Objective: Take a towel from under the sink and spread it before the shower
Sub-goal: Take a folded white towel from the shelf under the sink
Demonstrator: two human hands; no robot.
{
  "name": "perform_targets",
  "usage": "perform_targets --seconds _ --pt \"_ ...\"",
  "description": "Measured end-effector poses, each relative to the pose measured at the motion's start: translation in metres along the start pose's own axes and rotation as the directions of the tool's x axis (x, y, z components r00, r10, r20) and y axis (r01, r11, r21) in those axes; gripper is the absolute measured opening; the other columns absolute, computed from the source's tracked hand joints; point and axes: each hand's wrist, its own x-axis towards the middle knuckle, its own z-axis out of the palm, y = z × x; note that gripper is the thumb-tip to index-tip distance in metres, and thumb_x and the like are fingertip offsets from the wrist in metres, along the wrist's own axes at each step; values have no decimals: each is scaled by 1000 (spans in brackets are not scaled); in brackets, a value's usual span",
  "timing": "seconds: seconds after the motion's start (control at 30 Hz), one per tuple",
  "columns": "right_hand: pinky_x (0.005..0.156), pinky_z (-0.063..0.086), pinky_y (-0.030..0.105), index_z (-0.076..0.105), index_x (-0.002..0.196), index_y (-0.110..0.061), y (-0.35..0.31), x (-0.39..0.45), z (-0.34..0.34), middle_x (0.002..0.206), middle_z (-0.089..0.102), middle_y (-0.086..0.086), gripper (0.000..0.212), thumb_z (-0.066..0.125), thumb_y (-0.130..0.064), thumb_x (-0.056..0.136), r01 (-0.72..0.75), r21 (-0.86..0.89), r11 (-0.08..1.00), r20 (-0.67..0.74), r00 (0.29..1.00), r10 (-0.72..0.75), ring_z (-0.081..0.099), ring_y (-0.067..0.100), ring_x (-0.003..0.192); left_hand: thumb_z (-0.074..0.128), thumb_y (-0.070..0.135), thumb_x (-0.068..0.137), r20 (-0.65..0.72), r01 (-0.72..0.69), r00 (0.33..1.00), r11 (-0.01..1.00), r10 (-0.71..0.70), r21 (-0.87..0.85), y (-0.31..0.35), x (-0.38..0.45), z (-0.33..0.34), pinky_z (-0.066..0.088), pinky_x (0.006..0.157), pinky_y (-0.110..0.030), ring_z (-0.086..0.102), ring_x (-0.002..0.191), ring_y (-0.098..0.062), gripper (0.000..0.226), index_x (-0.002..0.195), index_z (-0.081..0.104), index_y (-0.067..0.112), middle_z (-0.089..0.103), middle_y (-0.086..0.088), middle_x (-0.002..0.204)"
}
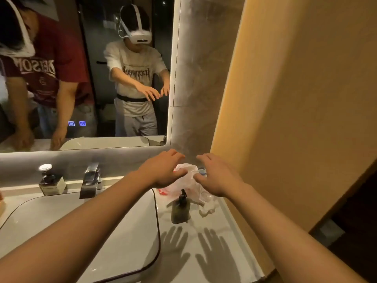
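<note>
No towel shows in this view: the left hand (163,172) and right hand (216,176) hover flat, fingers straight, each grip holding nothing, above the bench (224,219), near a crumpled plastic bag (185,180), a dark pump bottle (180,209) and the sink (51,217).
</note>
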Motion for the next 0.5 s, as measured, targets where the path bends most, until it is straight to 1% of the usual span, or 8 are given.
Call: perform_targets --seconds 0.13,0.2,0.37,0.43,0.5 --pt "103 42 40 37 148 -28 13 31 9 152 40 0 61 51 -52 94 7 -42 999 17 1000 -7 44 24 132 45 53 95 38 27 999 999 -26 -27 -13 27 5 41 103 -36 44 131 -19 59 147 34 28 37 3 152" --pt "104 42 41 38 147 -28 19 41 13 151 42 0 60 51 -52 94 16 -50 999 25 1000 -15 45 24 131 46 53 95 28 34 999 998 -33 -45 -18 38 8 40 105 -36 43 132 -18 59 147 34 28 37 3 152" --pt "107 38 41 38 148 -27 28 50 30 153 41 -1 62 51 -51 93 13 -40 999 54 998 -11 42 24 134 46 55 94 9 43 999 998 -43 -40 -25 55 23 44 101 -37 46 128 -19 58 144 38 29 41 3 149" --pt "106 39 41 39 147 -28 28 49 36 152 42 -2 61 52 -51 92 14 -39 999 67 998 -12 43 23 133 46 56 94 26 48 999 997 -47 -52 -24 53 33 45 99 -37 47 128 -18 56 143 39 30 41 4 149" --pt "103 41 42 40 146 -29 28 43 42 150 43 -3 60 51 -51 92 12 -27 1000 76 997 -10 45 22 130 44 58 94 38 33 999 999 -32 -26 -24 49 44 46 97 -36 48 125 -17 54 141 41 32 44 6 147"
